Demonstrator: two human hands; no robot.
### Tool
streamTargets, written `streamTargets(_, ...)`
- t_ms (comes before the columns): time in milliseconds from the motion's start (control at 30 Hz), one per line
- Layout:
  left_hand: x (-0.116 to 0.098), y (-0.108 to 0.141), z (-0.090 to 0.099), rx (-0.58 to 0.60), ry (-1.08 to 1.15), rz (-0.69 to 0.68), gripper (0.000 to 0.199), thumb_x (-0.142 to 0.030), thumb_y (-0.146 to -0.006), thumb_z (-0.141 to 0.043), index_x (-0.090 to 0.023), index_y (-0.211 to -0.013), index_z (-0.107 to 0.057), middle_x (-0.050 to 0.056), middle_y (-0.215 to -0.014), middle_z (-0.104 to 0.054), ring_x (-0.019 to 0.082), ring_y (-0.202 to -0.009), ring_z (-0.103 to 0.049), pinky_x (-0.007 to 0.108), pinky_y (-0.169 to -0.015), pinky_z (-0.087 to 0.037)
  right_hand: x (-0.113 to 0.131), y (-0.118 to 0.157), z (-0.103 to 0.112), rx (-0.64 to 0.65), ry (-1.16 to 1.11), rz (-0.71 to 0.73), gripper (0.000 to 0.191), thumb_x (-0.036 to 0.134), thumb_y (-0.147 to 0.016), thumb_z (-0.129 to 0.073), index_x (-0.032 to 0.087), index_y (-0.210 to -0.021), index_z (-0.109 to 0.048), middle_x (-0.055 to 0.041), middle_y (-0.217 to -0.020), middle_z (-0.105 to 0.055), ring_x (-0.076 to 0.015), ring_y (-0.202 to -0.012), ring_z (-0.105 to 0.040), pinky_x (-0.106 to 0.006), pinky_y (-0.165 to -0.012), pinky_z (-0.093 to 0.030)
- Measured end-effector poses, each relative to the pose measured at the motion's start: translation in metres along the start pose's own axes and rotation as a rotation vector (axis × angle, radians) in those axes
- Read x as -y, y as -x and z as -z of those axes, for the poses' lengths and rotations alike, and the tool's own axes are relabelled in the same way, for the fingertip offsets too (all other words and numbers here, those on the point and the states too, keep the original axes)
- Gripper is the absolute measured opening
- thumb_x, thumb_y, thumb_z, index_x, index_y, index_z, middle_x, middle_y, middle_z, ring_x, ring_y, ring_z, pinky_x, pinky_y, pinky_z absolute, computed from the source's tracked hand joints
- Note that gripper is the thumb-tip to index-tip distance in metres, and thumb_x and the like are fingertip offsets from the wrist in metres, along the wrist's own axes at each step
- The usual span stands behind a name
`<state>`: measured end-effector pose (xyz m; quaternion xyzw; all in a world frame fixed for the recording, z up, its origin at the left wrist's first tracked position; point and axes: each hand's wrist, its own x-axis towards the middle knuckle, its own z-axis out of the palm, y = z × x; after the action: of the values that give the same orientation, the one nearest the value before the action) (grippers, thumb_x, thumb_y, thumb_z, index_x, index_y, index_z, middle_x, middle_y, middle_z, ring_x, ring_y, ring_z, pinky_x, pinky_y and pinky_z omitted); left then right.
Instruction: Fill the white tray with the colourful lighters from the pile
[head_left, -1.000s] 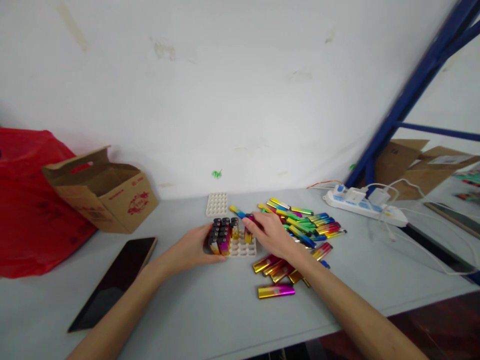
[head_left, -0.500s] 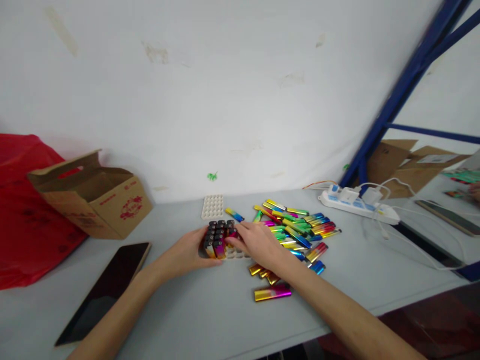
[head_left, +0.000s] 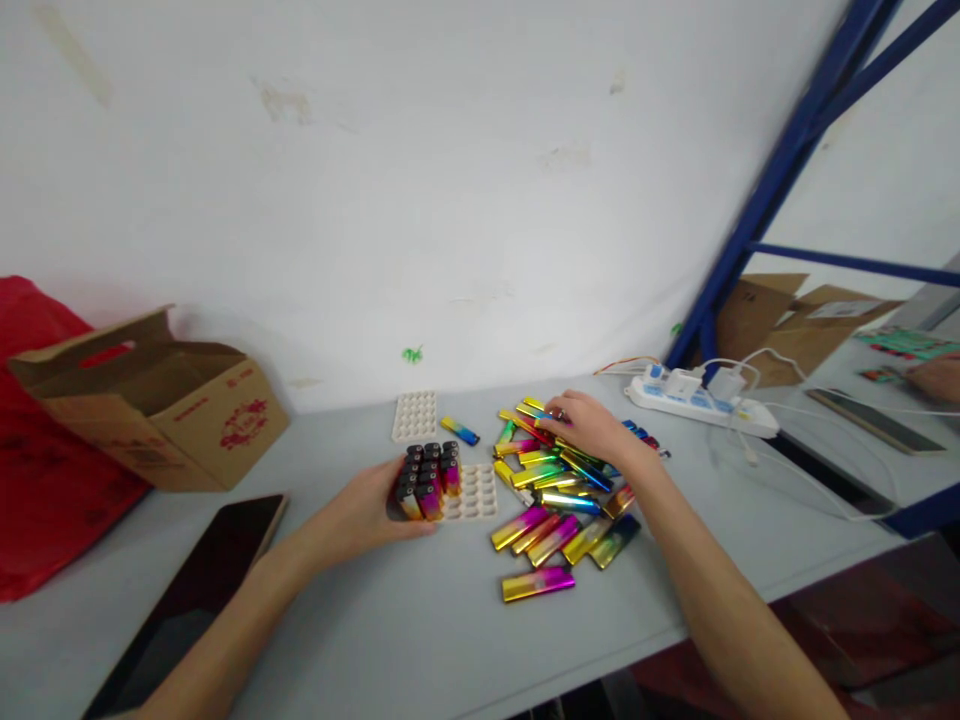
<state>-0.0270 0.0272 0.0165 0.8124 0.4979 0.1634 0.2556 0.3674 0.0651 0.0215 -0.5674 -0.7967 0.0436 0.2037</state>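
Observation:
My left hand is curved around the left side of several upright lighters with black tops. They stand packed at the left part of a white tray, whose right-hand holes show bare. Over the back of a pile of shiny multicoloured lighters is my right hand, its fingers bent down onto the pile; what its fingertips hold, if anything, is hidden. A second white tray lies near the wall, with one yellow and blue lighter beside it.
An open cardboard box and a red bag stand left, behind a dark tablet. At right are a power strip with cables, a blue frame, cartons and another person's hand.
My right hand has moved from the upright lighters to the back of the pile, uncovering tray holes. My left hand stays around the group. The whole view has shifted slightly.

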Motion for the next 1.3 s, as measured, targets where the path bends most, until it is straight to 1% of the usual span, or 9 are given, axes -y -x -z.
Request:
streamTargets(133, -0.002, 0.0, 0.0, -0.003, 0.001, 0.004, 0.075, -0.064, -0.068, -0.093, -0.022, -0.127, -0.078, 0.014, -0.132, -0.083, 0.045, -0.12, -0.077, 0.054, -0.11, -0.062, -0.027, 0.003, 0.007, 0.162, -0.065, -0.012, 0.007, 0.023, -0.098, -0.08, 0.02, -0.103, -0.084, -0.0113, -0.104, -0.083, -0.0263, -0.095, -0.076, -0.034, -0.088, -0.055)
streamTargets(367, -0.004, 0.0, 0.001, 0.008, 0.018, 0.0, 0.075, -0.064, -0.069, -0.092, -0.021, -0.129, -0.075, 0.017, -0.136, -0.081, 0.045, -0.123, -0.076, 0.055, -0.114, -0.059, -0.02, -0.001, 0.003, -0.061, -0.149, -0.059, 0.012, 0.023, -0.102, -0.07, 0.019, -0.112, -0.076, -0.0126, -0.109, -0.083, -0.0262, -0.098, -0.075, -0.035, -0.091, -0.055)
streamTargets(500, -0.003, 0.0, 0.001, 0.015, 0.015, 0.003, 0.078, -0.065, -0.07, -0.092, -0.021, -0.132, -0.074, 0.018, -0.138, -0.08, 0.045, -0.124, -0.076, 0.054, -0.112, -0.06, -0.004, -0.006, -0.005, -0.212, -0.387, -0.086, 0.024, 0.038, -0.106, -0.064, 0.023, -0.119, -0.077, -0.0075, -0.103, -0.083, -0.0255, -0.091, -0.074, -0.036, -0.088, -0.053)
streamTargets(600, -0.005, 0.002, 0.001, 0.018, 0.009, 0.008, 0.079, -0.062, -0.07, -0.092, -0.02, -0.134, -0.072, 0.017, -0.14, -0.08, 0.043, -0.123, -0.077, 0.052, -0.109, -0.061, 0.016, -0.008, -0.016, -0.236, -0.637, -0.127, 0.035, 0.053, -0.097, -0.073, 0.023, -0.111, -0.082, -0.0016, -0.081, -0.075, -0.0212, -0.073, -0.064, -0.033, -0.073, -0.048)
streamTargets(700, -0.008, 0.003, -0.001, 0.004, 0.009, 0.007, 0.074, -0.058, -0.071, -0.091, -0.019, -0.131, -0.072, 0.015, -0.134, -0.082, 0.04, -0.116, -0.078, 0.05, -0.103, -0.063, 0.04, -0.009, -0.028, -0.193, -0.934, -0.22, 0.053, 0.067, -0.083, -0.086, 0.021, -0.108, -0.082, 0.0044, -0.066, -0.06, -0.0164, -0.062, -0.05, -0.03, -0.061, -0.04)
streamTargets(933, -0.009, 0.001, -0.016, -0.085, -0.004, 0.023, 0.07, -0.063, -0.076, -0.089, -0.02, -0.128, -0.07, 0.013, -0.121, -0.083, 0.035, -0.103, -0.078, 0.045, -0.088, -0.062, 0.079, -0.002, -0.034, 0.009, -1.384, -0.239, 0.072, 0.093, -0.081, -0.075, 0.021, -0.081, -0.067, 0.0008, -0.069, -0.064, -0.0147, -0.061, -0.057, -0.03, -0.064, -0.05)
streamTargets(1000, -0.007, 0.0, -0.017, -0.09, 0.014, 0.001, 0.069, -0.062, -0.077, -0.089, -0.021, -0.129, -0.07, 0.012, -0.122, -0.083, 0.035, -0.104, -0.078, 0.045, -0.09, -0.062, 0.085, 0.0, -0.033, 0.096, -1.426, -0.205, 0.07, 0.091, -0.082, -0.077, 0.022, -0.09, -0.065, 0.0038, -0.068, -0.061, -0.0133, -0.056, -0.054, -0.028, -0.06, -0.048)
streamTargets(1133, -0.006, 0.0, -0.015, -0.097, 0.017, -0.023, 0.065, -0.06, -0.078, -0.09, -0.022, -0.127, -0.071, 0.011, -0.125, -0.083, 0.033, -0.106, -0.078, 0.044, -0.091, -0.062, 0.092, 0.001, -0.036, 0.126, -1.425, -0.234, 0.072, 0.092, -0.078, -0.078, 0.025, -0.089, -0.056, 0.0118, -0.063, -0.04, -0.0076, -0.048, -0.031, -0.022, -0.047, -0.024)
streamTargets(1300, -0.013, -0.002, -0.014, -0.092, 0.026, 0.002, 0.064, -0.06, -0.076, -0.089, -0.02, -0.123, -0.071, 0.012, -0.12, -0.083, 0.035, -0.104, -0.079, 0.043, -0.088, -0.062, 0.092, 0.002, -0.039, -0.053, -1.049, -0.214, 0.065, 0.082, -0.091, -0.063, 0.027, -0.067, -0.039, 0.0078, -0.059, -0.033, -0.0107, -0.054, -0.028, -0.028, -0.051, -0.021)
